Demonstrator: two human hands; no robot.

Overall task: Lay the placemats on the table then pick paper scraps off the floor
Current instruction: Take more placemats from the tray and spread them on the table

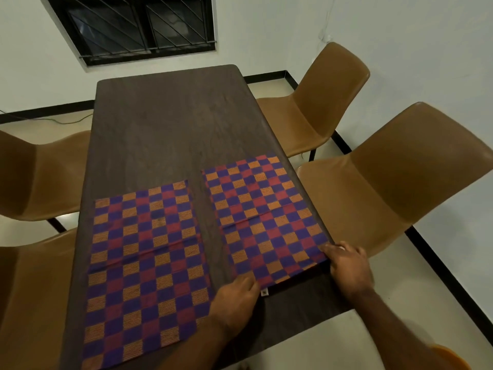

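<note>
Two checkered placemats in purple, red and orange lie on the dark wooden table (165, 124). The left placemat (144, 257) lies flat near the table's left edge. The right placemat (261, 217) lies along the right edge, with a crease across its middle. My left hand (237, 300) grips the right placemat's near-left corner. My right hand (346, 263) pinches its near-right corner at the table's edge. A small tag (264, 292) shows at the near edge between my hands. No paper scraps show on the floor.
Four tan chairs surround the table: two on the right (320, 102) (394, 188) and two on the left (34, 172) (29, 303). A barred window (138, 25) is on the far wall. Pale floor (432, 279) shows to the right.
</note>
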